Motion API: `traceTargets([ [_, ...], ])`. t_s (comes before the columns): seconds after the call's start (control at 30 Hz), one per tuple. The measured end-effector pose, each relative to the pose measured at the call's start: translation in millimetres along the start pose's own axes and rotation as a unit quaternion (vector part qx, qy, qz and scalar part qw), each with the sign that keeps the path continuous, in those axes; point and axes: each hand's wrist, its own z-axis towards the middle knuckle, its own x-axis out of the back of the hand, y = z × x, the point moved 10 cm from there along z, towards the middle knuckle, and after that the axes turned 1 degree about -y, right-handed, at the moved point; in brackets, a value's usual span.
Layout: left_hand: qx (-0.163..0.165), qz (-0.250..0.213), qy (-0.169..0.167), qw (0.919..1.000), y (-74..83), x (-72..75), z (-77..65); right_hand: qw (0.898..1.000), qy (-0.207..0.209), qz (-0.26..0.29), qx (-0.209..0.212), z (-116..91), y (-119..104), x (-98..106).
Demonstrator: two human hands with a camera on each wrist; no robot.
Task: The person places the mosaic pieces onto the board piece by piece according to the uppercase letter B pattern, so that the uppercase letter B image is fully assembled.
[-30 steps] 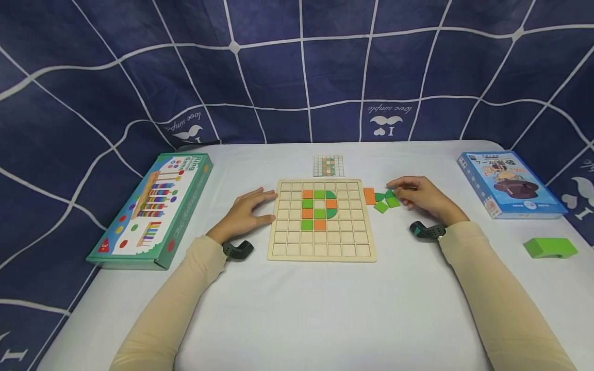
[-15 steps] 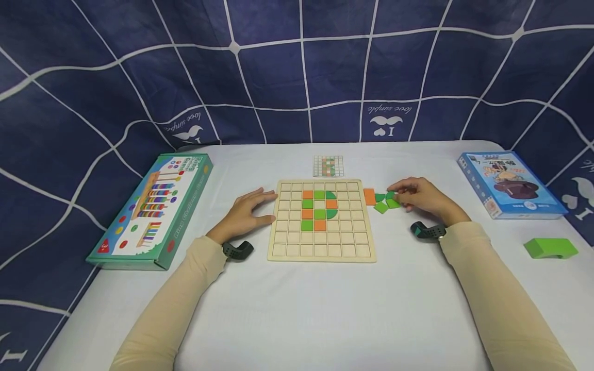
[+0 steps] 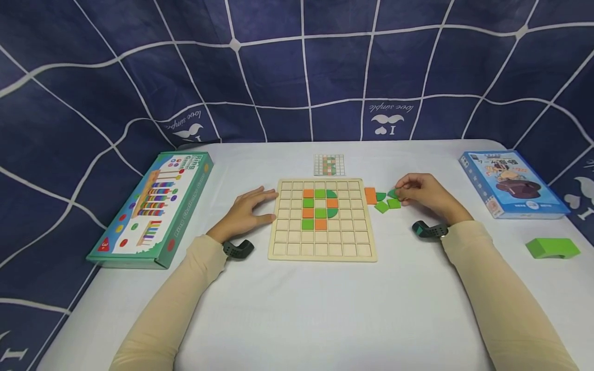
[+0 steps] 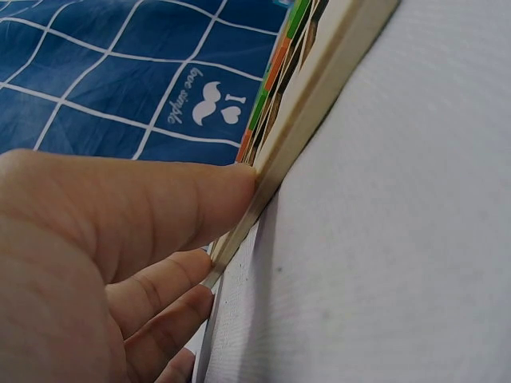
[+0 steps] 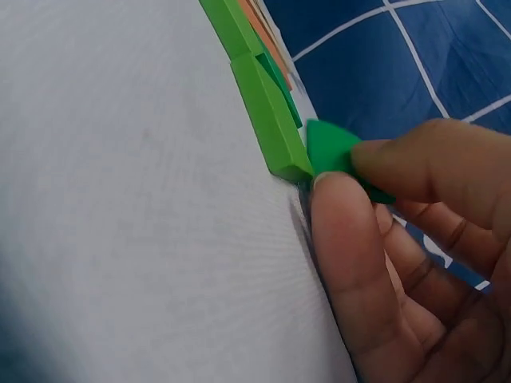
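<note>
My right hand (image 3: 424,195) pinches a dark green quarter-circle tile (image 5: 331,148) between thumb and index finger, tilted up beside a light green square tile (image 5: 271,120) on the cloth. My left hand (image 3: 248,212) touches the left edge of the wooden grid board (image 3: 320,251) with its thumb and fingertips, fingers fairly straight. Orange and green squares and dark green quarter circles lie in the board's upper middle cells. Right of the board are an orange tile (image 3: 370,196), another dark green quarter circle (image 3: 381,197) and a tilted light green square (image 3: 381,206).
Behind the board lies a small pattern card (image 3: 329,165). A green ring-game box (image 3: 153,206) is at the left, and a blue box (image 3: 512,184) at the right. Nearer on that side stands a green arched block (image 3: 552,248).
The right hand has closed its thumb and finger on the dark green quarter circle and shifted it slightly right, up off the light green square. The left hand stays at the board.
</note>
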Motion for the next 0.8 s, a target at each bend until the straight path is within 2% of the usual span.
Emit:
traceTargets([
  [0.13, 0.002, 0.001, -0.003, 1.0, 1.1, 0.0, -0.4, 1.0, 0.005, 0.026, -0.012, 0.3, 2.0, 2.2],
  [0.33, 0.003, 0.0, -0.001, 1.0, 1.5, 0.3, 0.2, 0.999, 0.003, 0.036, -0.034, -1.5, 1.5, 2.6],
  [0.57, 0.001, 0.005, 0.003, 1.0, 1.8, 0.1, 0.7, 0.996, -0.016, 0.093, -0.006, -2.1, -16.9, -5.8],
  [0.8, 0.006, 0.005, 0.0, 1.0, 0.3, -0.9, 1.0, 0.993, -0.043, 0.108, 0.001, -3.3, -35.3, -21.0],
])
